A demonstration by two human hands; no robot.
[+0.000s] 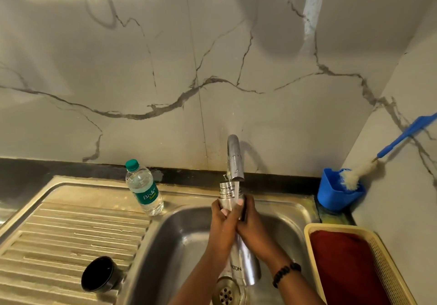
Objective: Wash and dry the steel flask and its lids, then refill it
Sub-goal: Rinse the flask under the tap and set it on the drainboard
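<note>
The steel flask (244, 261) stands upright over the sink basin (184, 238) with its open threaded mouth just under the tap (234, 160). A thin stream of water falls from the tap past the neck. My left hand (223, 222) and my right hand (248, 224) both grip the flask's upper body, fingers wrapped around it and overlapping. A black lid (99, 274) lies open side up on the ribbed drainboard at the lower left. No other lid shows in this view.
A small plastic water bottle (144, 187) with a green cap stands on the sink rim at the left. A blue cup (339, 192) holding a bottle brush (378, 157) sits in the right corner. A cream basket (383, 252) with a dark red cloth sits right of the basin.
</note>
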